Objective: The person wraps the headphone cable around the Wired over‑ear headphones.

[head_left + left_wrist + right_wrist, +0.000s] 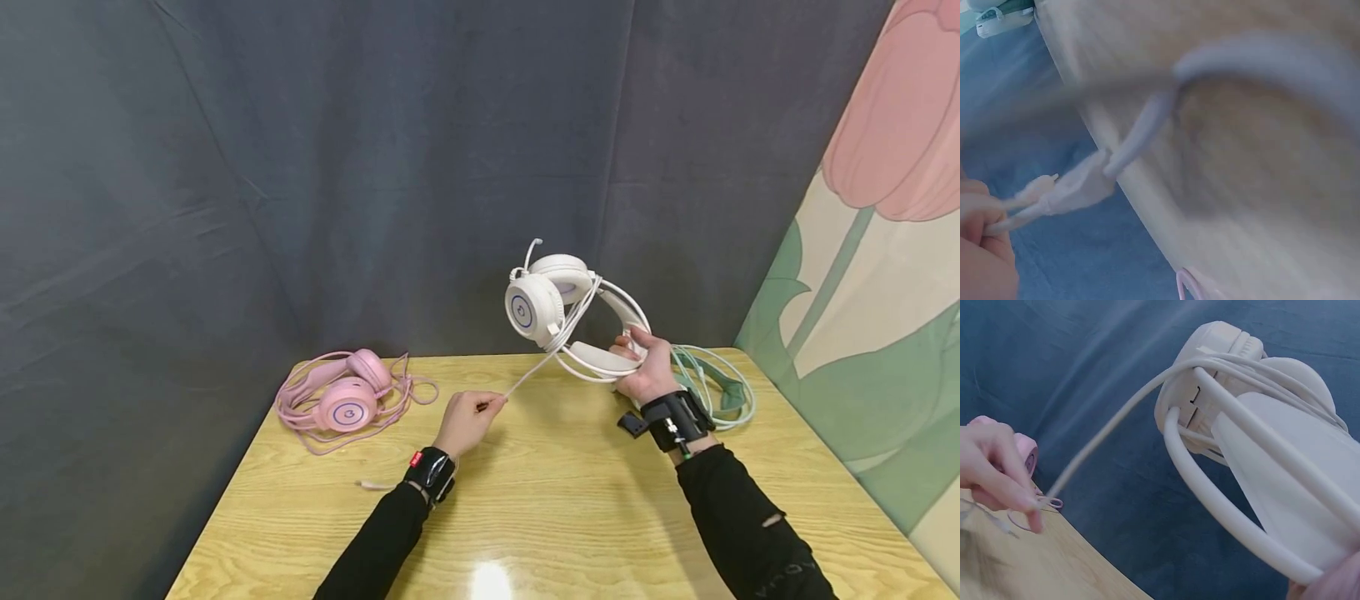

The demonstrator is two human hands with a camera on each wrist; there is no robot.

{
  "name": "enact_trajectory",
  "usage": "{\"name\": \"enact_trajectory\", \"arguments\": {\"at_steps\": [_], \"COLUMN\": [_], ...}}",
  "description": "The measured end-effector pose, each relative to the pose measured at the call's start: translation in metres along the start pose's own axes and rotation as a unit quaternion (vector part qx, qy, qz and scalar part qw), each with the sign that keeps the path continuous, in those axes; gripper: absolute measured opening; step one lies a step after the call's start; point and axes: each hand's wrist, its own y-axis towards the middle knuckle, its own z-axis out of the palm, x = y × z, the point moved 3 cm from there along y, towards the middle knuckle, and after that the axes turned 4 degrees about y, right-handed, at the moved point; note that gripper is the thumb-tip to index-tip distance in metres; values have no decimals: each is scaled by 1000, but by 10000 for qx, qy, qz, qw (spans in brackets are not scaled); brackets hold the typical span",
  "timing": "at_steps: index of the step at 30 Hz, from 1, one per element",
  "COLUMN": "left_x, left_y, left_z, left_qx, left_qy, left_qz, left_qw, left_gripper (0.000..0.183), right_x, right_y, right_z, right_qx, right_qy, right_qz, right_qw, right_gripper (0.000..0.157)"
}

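A white headset (534,307) is held up above the table by my right hand (649,367), which grips its headband. Several turns of white cable (1266,378) wrap around the headset near the earcups. My left hand (468,421) pinches that cable, and a stretch of it runs taut up to the headset. In the left wrist view the white cable (1141,134) looms close and blurred, with a thicker white joint (1079,187) beside the fingers. A loose cable end (375,485) hangs near the left wrist.
On the left of the wooden table (540,517) lies a pink headset (348,408) with its cable. A green headset (727,390) lies behind my right wrist, partly hidden. A dark curtain (420,167) hangs behind, and a flower-patterned wall (877,292) stands to the right.
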Motion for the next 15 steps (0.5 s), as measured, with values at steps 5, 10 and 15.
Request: {"name": "enact_trajectory", "arguments": {"at_steps": [5, 10, 15], "left_x": [2, -3, -3], "left_y": [19, 37, 52], "left_z": [2, 0, -7], "left_qx": [51, 112, 80], "left_qy": [488, 756, 785], "left_qz": [-14, -104, -172], "left_qw": [9988, 9970, 9967], "left_gripper": [19, 18, 18], "right_x": [-10, -20, -25], "right_y": [3, 4, 4], "right_z": [1, -1, -1], "right_qx": [73, 297, 745], "right_qy": [-41, -79, -287], "right_qz": [204, 851, 1648], "right_qw": [9998, 9959, 9831], "right_gripper": [17, 27, 43]}}
